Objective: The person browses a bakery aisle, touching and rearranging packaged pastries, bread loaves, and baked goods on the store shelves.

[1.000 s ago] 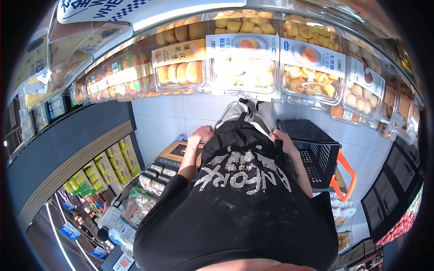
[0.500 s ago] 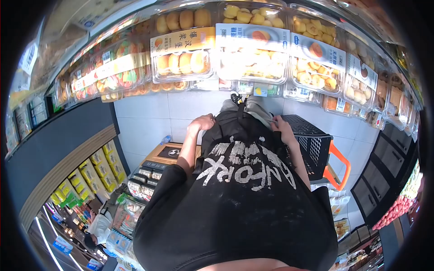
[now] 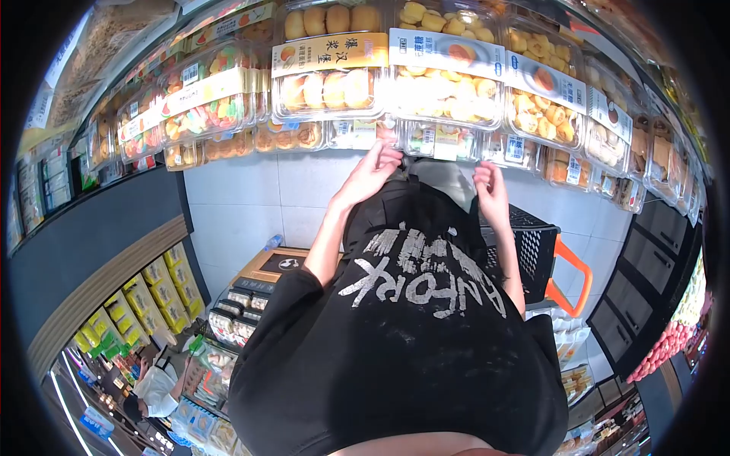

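Observation:
My left hand (image 3: pixel 371 173) is raised at the shelf's front edge, fingers apart and holding nothing, just below the clear box of round buns (image 3: pixel 328 90) with an orange label. My right hand (image 3: pixel 490 186), its fingers loosely curled and apart, is also bare and sits below the clear box of yellow pastries (image 3: pixel 447 99) with a blue and white label. Between the hands, a lower box with a green label (image 3: pixel 441 143) shows under the upper row. Whether any fingertip touches a box is unclear.
A black shopping basket (image 3: pixel 532 251) with an orange handle (image 3: pixel 574 273) stands beside my right arm. Boxes of colourful sweets (image 3: pixel 201 95) line the shelf at the left. A wooden display stand (image 3: pixel 281 266) is at lower left, with a person in white (image 3: pixel 156 391) beyond. Dark cabinets (image 3: pixel 639 281) stand at right.
Both hands have risen from beside my clothing toward the shelf's front edge, and their fingers have opened. The shelf boxes have shifted slightly in view.

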Demonstrator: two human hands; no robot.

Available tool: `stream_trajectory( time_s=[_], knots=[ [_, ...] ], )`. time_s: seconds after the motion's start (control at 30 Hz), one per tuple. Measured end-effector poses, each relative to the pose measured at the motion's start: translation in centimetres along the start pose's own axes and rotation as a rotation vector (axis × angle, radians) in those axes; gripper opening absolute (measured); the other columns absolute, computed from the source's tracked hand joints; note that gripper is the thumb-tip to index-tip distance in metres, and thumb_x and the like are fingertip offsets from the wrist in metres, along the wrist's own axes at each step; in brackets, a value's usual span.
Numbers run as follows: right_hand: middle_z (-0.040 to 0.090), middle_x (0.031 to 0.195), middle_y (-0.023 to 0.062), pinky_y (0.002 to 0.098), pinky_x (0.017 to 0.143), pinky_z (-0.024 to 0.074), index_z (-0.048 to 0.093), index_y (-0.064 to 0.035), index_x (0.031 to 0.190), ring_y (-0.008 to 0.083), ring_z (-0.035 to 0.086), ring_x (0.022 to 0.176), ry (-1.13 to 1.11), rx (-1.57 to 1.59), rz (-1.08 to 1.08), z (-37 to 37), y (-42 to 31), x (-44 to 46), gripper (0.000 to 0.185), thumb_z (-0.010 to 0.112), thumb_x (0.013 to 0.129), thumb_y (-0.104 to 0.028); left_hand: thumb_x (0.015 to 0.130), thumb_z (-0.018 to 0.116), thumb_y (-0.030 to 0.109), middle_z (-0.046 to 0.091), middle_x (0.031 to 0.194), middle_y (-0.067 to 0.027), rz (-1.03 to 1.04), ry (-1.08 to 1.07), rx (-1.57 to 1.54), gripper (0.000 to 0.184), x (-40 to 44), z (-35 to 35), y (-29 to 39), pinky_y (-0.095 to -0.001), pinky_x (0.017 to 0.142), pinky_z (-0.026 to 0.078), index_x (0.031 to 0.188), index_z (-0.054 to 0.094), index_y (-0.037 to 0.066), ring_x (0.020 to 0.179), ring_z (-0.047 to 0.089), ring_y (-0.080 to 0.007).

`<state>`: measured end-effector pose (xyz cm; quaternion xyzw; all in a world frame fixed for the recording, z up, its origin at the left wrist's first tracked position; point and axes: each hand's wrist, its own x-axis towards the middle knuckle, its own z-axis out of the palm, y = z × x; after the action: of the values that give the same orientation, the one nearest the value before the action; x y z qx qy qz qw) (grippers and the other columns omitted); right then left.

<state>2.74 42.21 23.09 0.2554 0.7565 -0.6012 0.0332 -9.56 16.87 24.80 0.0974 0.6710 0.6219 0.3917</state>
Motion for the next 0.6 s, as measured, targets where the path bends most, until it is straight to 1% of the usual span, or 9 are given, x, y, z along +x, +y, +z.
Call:
stream_trajectory(
  time_s=[0.03, 0.1, 0.13, 0.2, 0.23, 0.27, 0.33, 0.5, 0.6],
  knots=[
    [0.054, 0.097, 0.0106, 0.0257, 0.078, 0.0434, 0.040, -0.0036, 0.117, 0.0139, 0.055, 0.085, -0.008, 0.093, -0.041, 0.2, -2.1, 0.2, 0.036, 0.050, 0.083, -0.005, 0.082, 0.045, -0.001, 0.051, 0.104, -0.0133, 0.078, 0.023, -0.082, 0.050, 0.3, 0.3, 1.2, -0.0284, 0.083, 0.041, 0.128, 0.026, 0.004, 0.094, 0.052, -0.0180],
    [0.054, 0.098, 0.0088, 0.0243, 0.078, 0.0437, 0.035, -0.0043, 0.123, 0.0098, 0.054, 0.084, -0.019, 0.281, -0.125, 0.4, -5.6, 0.5, 0.040, 0.047, 0.084, -0.003, 0.081, 0.045, -0.004, 0.050, 0.103, -0.0126, 0.154, 0.048, -0.085, 0.056, 0.6, 0.7, 2.8, -0.0280, 0.082, 0.041, 0.130, 0.021, 0.004, 0.092, 0.052, -0.0171],
    [0.054, 0.098, 0.0092, 0.0247, 0.078, 0.0438, 0.032, -0.0043, 0.125, 0.0107, 0.054, 0.084, -0.046, 0.350, -0.079, 0.4, -6.8, 0.9, 0.043, 0.047, 0.085, -0.002, 0.081, 0.045, -0.005, 0.049, 0.102, -0.0123, 0.195, 0.058, -0.085, 0.058, 0.8, 0.8, 3.5, -0.0278, 0.082, 0.042, 0.132, 0.019, 0.005, 0.091, 0.052, -0.0167],
    [0.054, 0.099, 0.0101, 0.0255, 0.078, 0.0441, 0.027, -0.0044, 0.129, 0.0124, 0.055, 0.083, -0.099, 0.486, 0.017, 0.3, -8.2, 1.5, 0.048, 0.046, 0.085, -0.002, 0.081, 0.049, 0.000, 0.049, 0.103, -0.0136, 0.264, 0.094, 0.114, 0.065, 0.9, 1.1, 4.5, -0.0289, 0.083, 0.041, 0.133, 0.012, 0.000, 0.092, 0.051, -0.0177],
    [0.055, 0.099, 0.0104, 0.0257, 0.078, 0.0442, 0.020, -0.0050, 0.133, 0.0132, 0.055, 0.082, -0.114, 0.567, 0.066, 0.2, -8.3, 1.8, 0.055, 0.047, 0.085, -0.001, 0.080, 0.050, 0.002, 0.049, 0.103, -0.0140, 0.277, 0.113, 0.229, 0.067, 1.0, 1.3, 4.8, -0.0292, 0.083, 0.041, 0.133, 0.010, -0.001, 0.092, 0.051, -0.0180],
    [0.055, 0.099, 0.0102, 0.0261, 0.079, 0.0438, 0.020, -0.0056, 0.133, 0.0133, 0.055, 0.082, -0.099, 0.555, 0.013, 0.4, -8.4, 1.9, 0.056, 0.047, 0.085, -0.002, 0.080, 0.052, 0.003, 0.049, 0.103, -0.0143, 0.290, 0.136, 0.342, 0.069, 1.2, 1.5, 5.0, -0.0296, 0.083, 0.041, 0.133, 0.008, -0.002, 0.092, 0.051, -0.0183],
    [0.056, 0.098, 0.0099, 0.0271, 0.080, 0.0431, 0.019, -0.0068, 0.135, 0.0134, 0.055, 0.082, -0.076, 0.530, -0.095, 1.3, -8.3, 2.2, 0.056, 0.046, 0.086, -0.005, 0.079, 0.053, 0.006, 0.049, 0.101, -0.0147, 0.287, 0.143, 0.316, 0.059, 1.8, 1.8, 5.0, -0.0312, 0.082, 0.041, 0.126, 0.019, -0.005, 0.092, 0.050, -0.0192],
    [0.056, 0.099, 0.0093, 0.0277, 0.078, 0.0445, 0.010, -0.0115, 0.137, 0.0143, 0.055, 0.081, -0.136, 0.512, -0.095, 2.3, -8.7, 2.6, 0.063, 0.047, 0.086, -0.008, 0.079, 0.053, 0.006, 0.049, 0.101, -0.0141, 0.206, 0.195, 0.335, 0.042, 2.7, 2.2, 5.3, -0.0318, 0.080, 0.041, 0.113, 0.031, -0.002, 0.090, 0.051, -0.0195],
    [0.056, 0.098, 0.0102, 0.0275, 0.077, 0.0452, 0.003, -0.0114, 0.137, 0.0146, 0.055, 0.081, -0.136, 0.493, -0.096, 2.7, -8.5, 2.8, 0.068, 0.048, 0.086, -0.006, 0.078, 0.054, 0.008, 0.052, 0.098, -0.0137, 0.219, 0.173, 0.356, 0.055, 3.5, 1.9, 3.8, -0.0303, 0.078, 0.043, 0.121, 0.023, -0.006, 0.087, 0.053, -0.0193]
  ],
)
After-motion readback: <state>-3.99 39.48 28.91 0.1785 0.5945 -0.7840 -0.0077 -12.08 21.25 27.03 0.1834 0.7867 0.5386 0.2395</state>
